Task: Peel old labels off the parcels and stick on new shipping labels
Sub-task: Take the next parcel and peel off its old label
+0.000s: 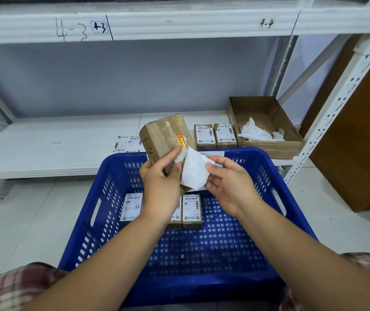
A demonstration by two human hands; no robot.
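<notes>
My left hand (161, 176) grips a brown taped cardboard parcel (165, 133) above the blue basket, tilted up, with a red-and-yellow sticker near its lower edge. A white label (195, 170) is half lifted off the parcel's face, and my right hand (229, 182) pinches its free edge. Three labelled parcels (191, 209) lie in the basket below my hands, one partly hidden by my left wrist. Two more labelled parcels (215, 135) stand on the shelf behind.
The blue slotted basket (269, 176) sits on the floor against the white shelf (44, 149). Loose label sheets (127, 143) lie on the shelf. An open cardboard box (267, 144) at the right holds crumpled white label scraps. A white shelf upright (327, 122) rises beside it.
</notes>
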